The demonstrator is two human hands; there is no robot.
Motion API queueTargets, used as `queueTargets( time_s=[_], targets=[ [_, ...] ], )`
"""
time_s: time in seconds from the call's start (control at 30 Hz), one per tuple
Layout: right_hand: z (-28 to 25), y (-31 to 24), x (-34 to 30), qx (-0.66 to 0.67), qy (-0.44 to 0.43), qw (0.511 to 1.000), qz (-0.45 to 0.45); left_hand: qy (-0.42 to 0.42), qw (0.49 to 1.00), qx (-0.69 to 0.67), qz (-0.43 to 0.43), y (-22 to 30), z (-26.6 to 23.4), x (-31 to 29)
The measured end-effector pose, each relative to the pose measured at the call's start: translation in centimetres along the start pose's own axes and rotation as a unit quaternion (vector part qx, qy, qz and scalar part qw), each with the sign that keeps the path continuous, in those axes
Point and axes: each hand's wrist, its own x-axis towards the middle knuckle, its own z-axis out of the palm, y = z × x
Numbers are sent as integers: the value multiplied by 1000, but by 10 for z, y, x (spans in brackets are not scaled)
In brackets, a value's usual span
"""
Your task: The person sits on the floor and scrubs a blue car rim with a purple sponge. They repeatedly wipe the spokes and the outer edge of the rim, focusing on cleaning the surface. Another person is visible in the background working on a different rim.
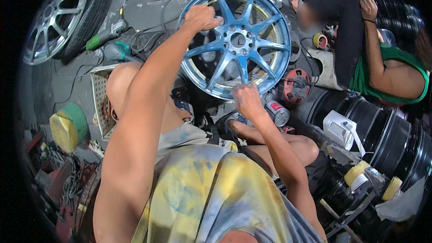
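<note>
A blue multi-spoke wheel rim [239,40] lies in front of me, its spokes meeting at a round hub with a ring of bolt holes. My left hand [202,18] is closed over the upper left of its outer edge, with the fingers curled inward by a spoke. At the near edge, by the foot of the lowest spoke, my right hand [246,98] is closed and slightly blurred. Whatever it may hold there is hidden. A grey can [276,113] with a red label stands just right of that hand.
Beyond my left arm are a green angle grinder [105,35], a teal power tool [118,51] and a silver wheel with its tyre [56,18]. A white basket [101,103] stands by my knee. On the right, a person in green [390,69] sits near black rims [382,130].
</note>
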Motion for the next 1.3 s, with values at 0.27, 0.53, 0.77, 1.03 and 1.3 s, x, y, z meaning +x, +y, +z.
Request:
queueTargets(
  time_s=[0.27, 0.53, 0.77, 1.03, 1.3],
  targets=[
    [-23, -2, 11, -19, -98, 995, -19, -20, 1000, -2, -16, -1, 0, -3],
    [-20, -4, 14, 14, -87, 996, -13, 2, 1000, -9, -4, -6, 10, 3],
    [-15, -4, 8, 81, -77, 994, -20, -29, 999, -8, -27, 0, 3, -1],
    [-12, -17, 28, 150, -78, 986, -6, 26, 1000, -15, -8, -11, 20, 3],
    [-13, -21, 30, 174, -73, 982, -10, 2, 1000, -12, -17, -5, 12, 0]
  ],
)
